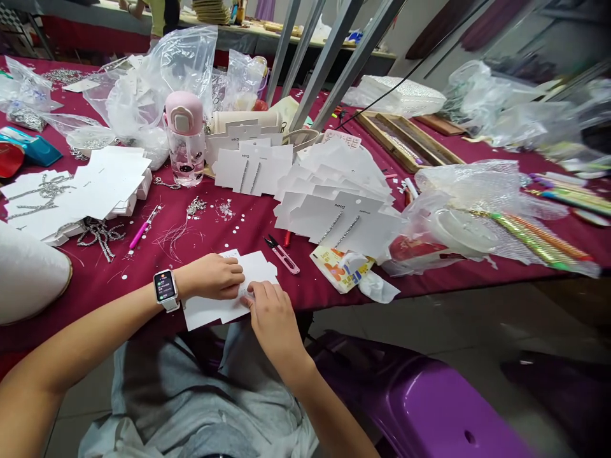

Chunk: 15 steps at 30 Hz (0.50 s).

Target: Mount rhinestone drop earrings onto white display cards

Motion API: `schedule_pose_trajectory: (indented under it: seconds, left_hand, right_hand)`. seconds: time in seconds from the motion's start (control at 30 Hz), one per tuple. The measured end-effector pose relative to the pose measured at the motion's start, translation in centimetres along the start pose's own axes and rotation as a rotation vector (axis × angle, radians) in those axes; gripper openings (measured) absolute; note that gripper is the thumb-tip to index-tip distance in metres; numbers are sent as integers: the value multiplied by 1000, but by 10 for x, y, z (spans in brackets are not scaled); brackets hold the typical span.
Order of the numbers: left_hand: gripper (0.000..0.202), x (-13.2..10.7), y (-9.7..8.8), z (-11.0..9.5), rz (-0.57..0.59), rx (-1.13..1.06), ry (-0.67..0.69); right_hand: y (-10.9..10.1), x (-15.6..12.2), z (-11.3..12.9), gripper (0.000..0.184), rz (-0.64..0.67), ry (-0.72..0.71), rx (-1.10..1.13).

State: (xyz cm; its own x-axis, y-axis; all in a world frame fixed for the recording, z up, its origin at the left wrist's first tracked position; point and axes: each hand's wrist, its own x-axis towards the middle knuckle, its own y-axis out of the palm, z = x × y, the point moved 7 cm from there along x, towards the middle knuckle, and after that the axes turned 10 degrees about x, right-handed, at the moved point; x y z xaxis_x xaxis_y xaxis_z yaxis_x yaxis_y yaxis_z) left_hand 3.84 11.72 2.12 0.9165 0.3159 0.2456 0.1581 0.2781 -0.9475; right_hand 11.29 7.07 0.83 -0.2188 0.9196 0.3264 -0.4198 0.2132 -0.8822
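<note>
Two hands hold a white display card (258, 270) lying beneath the fingers: the left hand (210, 277) presses its fingers together on top, the right hand (273, 319) pinches the card.

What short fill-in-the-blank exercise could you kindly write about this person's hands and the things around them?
The left hand has a ____ on its wrist.
The right hand touches a white card, near snips with ____ handles.
The fanned white cards ahead are printed with the letters ____.

Missing words: smartwatch; pink; MNG.
</note>
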Motion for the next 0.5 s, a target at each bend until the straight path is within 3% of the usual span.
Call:
schedule_pose_trajectory:
  seconds: [0.1,0.27,0.5]
  left_hand:
    - [18,0,-1,0,-5,-8,-1]
    - [17,0,1,-1,28,-23,2]
    - [17,-1,10,-2,11,-13,4]
  right_hand:
    - [2,-2,5,4,-15,40,-71]
    - [1,-1,13,16,-70,90,-215]
    - [9,4,15,17,23,158,-277]
